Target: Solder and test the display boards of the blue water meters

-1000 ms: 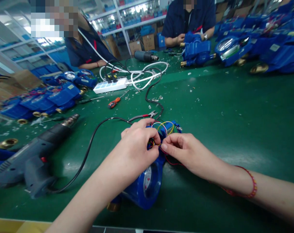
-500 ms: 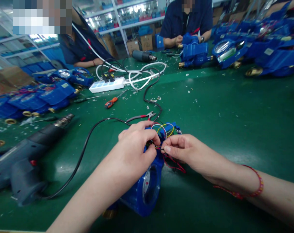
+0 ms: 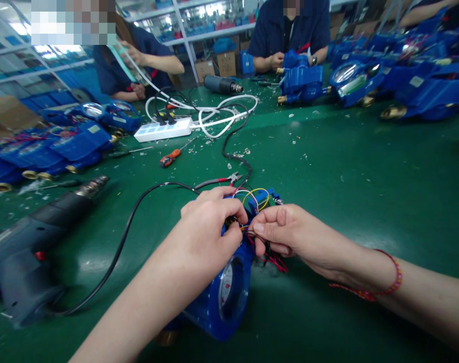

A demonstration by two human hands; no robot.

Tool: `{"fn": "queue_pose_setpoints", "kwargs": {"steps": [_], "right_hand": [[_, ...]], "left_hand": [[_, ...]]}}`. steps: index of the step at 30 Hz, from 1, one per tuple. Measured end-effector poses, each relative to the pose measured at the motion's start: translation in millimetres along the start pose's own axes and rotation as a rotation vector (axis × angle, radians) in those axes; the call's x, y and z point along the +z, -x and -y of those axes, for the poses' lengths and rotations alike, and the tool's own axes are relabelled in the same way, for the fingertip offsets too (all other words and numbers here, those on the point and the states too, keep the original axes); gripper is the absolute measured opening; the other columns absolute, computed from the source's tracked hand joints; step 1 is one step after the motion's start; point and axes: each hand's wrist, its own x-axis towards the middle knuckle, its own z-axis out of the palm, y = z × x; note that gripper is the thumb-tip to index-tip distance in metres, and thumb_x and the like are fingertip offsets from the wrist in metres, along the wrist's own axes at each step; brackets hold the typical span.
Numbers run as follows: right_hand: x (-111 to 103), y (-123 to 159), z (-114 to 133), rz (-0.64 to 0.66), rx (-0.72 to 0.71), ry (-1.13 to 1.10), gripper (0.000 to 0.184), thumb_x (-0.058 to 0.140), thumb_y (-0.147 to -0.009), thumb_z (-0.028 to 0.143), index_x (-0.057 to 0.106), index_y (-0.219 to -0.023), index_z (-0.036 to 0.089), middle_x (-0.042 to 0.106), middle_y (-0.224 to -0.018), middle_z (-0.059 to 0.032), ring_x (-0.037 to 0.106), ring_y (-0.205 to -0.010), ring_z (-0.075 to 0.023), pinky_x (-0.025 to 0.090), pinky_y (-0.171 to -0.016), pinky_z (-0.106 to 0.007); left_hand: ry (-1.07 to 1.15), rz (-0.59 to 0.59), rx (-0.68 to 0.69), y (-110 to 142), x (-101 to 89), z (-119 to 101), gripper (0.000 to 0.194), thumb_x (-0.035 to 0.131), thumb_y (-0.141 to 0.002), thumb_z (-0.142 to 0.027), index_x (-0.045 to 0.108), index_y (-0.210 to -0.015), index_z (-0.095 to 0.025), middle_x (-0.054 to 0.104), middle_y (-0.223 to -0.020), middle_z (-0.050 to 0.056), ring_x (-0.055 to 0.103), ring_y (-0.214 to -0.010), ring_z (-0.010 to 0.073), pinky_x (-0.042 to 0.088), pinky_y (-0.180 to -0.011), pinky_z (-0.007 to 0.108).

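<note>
No text is legible, markings on the round white dial (image 3: 226, 286) of the blue plastic meter (image 3: 210, 308) being too small to read.

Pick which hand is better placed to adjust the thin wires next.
Probably the right hand: it pinches the thin wires, while the left hand arches over the blue meter, its grip unclear.

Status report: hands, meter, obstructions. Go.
Right hand pinching thin wires. Left hand at meter, grip unclear. Meter on table, wires exposed. Pliers just beyond, not between hands and meter.
</note>
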Motion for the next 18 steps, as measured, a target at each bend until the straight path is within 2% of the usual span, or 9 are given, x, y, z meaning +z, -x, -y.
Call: {"fn": "queue_pose_setpoints", "kwargs": {"steps": [3, 6, 10, 13, 16, 18], "right_hand": [[-0.5, 0.2, -0.6, 0.012, 0.018, -0.011, 0.027, 0.058, -0.084, 0.033, 0.053, -0.068, 0.012, 0.049, -0.056, 0.0022, 0.022, -0.042, -0.0028, 0.01, -0.041, -0.02], [-0.1, 0.8, 0.1, -0.007, 0.025, -0.007, 0.032, 0.064, -0.078, 0.039, 0.049, -0.064, 0.014, 0.042, -0.053, 0.0048, 0.022, -0.042, -0.0033, 0.011, -0.041, -0.021], [2.2, -0.1, 1.3, -0.052, 0.044, -0.034, 0.03, 0.073, -0.066, 0.036, 0.055, -0.067, 0.012, 0.044, -0.055, 0.0041, 0.03, -0.046, -0.0044, 0.016, -0.043, -0.02], [4.1, -1.7, 0.4, -0.071, 0.039, 0.002, 0.02, 0.068, -0.066, 0.028, 0.056, -0.067, 0.012, 0.049, -0.056, 0.0024, 0.033, -0.048, -0.0047, 0.018, -0.045, -0.019], [6.0, -2.7, -2.4, -0.06, -0.02, 0.074, 0.014, 0.06, -0.069, 0.026, 0.052, -0.067, 0.014, 0.043, -0.051, 0.0054, 0.027, -0.044, -0.0039, 0.014, -0.042, -0.019], [7.7, -2.7, -5.5, -0.059, -0.078, 0.123, 0.013, 0.057, -0.069, 0.027, 0.051, -0.069, 0.015, 0.042, -0.05, 0.006, 0.027, -0.044, -0.0044, 0.016, -0.042, -0.019]], "left_hand": [[0.008, -0.009, 0.014, 0.9, 0.1, 1.2, 0.02, 0.054, -0.074, -0.01, 0.07, -0.073, -0.021, 0.068, -0.119, 0.01, 0.051, -0.128, 0.026, 0.042, -0.102, 0.047], [0.006, -0.011, 0.017, 1.2, 1.0, 1.7, 0.021, 0.053, -0.074, -0.01, 0.07, -0.074, -0.021, 0.068, -0.118, 0.009, 0.051, -0.128, 0.0261, 0.043, -0.101, 0.048], [-0.004, -0.011, -0.002, 0.2, 2.0, -0.2, 0.02, 0.054, -0.074, -0.01, 0.07, -0.074, -0.022, 0.068, -0.118, 0.008, 0.051, -0.128, 0.0266, 0.043, -0.101, 0.048], [-0.01, -0.008, -0.017, 1.1, 1.9, -1.7, 0.02, 0.054, -0.073, -0.011, 0.07, -0.073, -0.023, 0.068, -0.118, 0.007, 0.051, -0.128, 0.027, 0.042, -0.102, 0.049], [-0.014, -0.003, -0.017, 3.1, 1.6, -2.1, 0.02, 0.054, -0.073, -0.01, 0.07, -0.074, -0.022, 0.069, -0.116, 0.008, 0.05, -0.129, 0.0272, 0.041, -0.102, 0.05], [-0.017, -0.001, -0.021, 3.8, 1.6, -2.0, 0.02, 0.054, -0.073, -0.01, 0.07, -0.074, -0.022, 0.07, -0.113, 0.008, 0.05, -0.128, 0.0267, 0.041, -0.102, 0.049]]}}
